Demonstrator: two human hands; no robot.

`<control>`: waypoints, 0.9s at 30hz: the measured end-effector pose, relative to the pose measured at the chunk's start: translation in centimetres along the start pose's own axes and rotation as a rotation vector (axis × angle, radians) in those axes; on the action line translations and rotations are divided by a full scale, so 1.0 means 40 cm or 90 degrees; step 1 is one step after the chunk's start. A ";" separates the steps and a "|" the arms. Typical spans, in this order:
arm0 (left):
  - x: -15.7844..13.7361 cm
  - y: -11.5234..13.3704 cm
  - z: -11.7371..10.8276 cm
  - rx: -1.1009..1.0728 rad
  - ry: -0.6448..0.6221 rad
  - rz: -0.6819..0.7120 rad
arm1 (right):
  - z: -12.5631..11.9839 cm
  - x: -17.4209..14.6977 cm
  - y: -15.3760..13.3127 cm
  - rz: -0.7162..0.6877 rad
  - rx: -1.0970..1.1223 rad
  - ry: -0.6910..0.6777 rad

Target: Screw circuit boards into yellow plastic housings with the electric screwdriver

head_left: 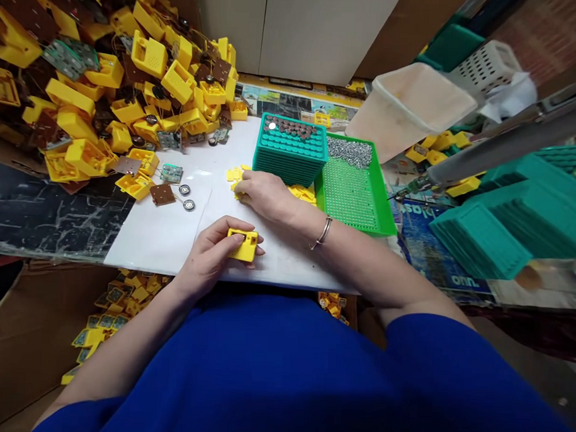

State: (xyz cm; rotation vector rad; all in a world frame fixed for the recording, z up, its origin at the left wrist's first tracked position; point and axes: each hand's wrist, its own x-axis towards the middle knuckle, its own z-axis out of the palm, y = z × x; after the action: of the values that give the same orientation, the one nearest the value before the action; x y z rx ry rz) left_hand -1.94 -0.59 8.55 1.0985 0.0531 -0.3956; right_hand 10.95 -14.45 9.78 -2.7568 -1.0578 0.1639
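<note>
My left hand [210, 254] is closed round a small yellow plastic housing [243, 249], its thumb over the cut-out in the upper face. Farther forward, my right hand [267, 195] reaches into a heap of small flat yellow plastic pieces [234, 174] on the white sheet [174, 237]. Its fingers are bent together, and what lies between the fingertips is hidden. Right behind that hand stands a stack of teal trays [290, 154], with dark round button cells [298, 127] in the top one. More yellow pieces [302, 194] show beside my right wrist.
A green basket [352, 196] holds many small silvery screws [351, 152]. Yellow housings with wired boards [145, 97] are piled at the left. Two small speakers [189, 204] lie near the sheet's left part. At the right are a power screwdriver [489, 150], a whitish bin [409, 107] and teal trays [519, 211].
</note>
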 end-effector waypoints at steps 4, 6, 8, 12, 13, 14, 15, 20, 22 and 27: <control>0.002 0.004 0.015 -0.029 0.003 -0.016 | -0.005 -0.009 -0.009 -0.007 -0.019 0.019; 0.008 0.001 0.020 -0.056 0.015 -0.026 | -0.013 -0.047 -0.003 0.028 0.089 0.065; 0.016 -0.003 0.025 -0.079 0.026 -0.032 | -0.020 -0.103 0.006 0.059 0.284 0.112; 0.032 -0.012 0.041 -0.095 0.038 -0.031 | -0.018 -0.230 0.015 0.045 0.548 0.162; 0.035 -0.014 0.048 -0.094 0.039 -0.032 | -0.013 -0.257 0.014 0.041 0.554 0.172; 0.038 -0.015 0.055 -0.092 0.037 -0.035 | -0.007 -0.279 0.012 0.039 0.550 0.183; 0.040 -0.017 0.062 -0.089 0.033 -0.036 | 0.001 -0.297 0.011 0.036 0.544 0.193; 0.046 -0.020 0.092 -0.057 -0.004 -0.041 | 0.035 -0.330 0.019 -0.037 0.451 0.273; 0.047 -0.017 0.095 -0.046 -0.020 -0.052 | 0.040 -0.332 0.031 -0.098 0.337 0.312; 0.061 -0.007 0.088 -0.048 -0.100 -0.177 | 0.034 -0.343 0.056 -0.250 0.169 0.257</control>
State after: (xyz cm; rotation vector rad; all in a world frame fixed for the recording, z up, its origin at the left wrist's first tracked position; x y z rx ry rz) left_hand -0.29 -4.49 9.34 0.9853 0.0806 -0.7229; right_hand 2.02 -25.10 8.50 -2.1707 -1.3151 -0.2750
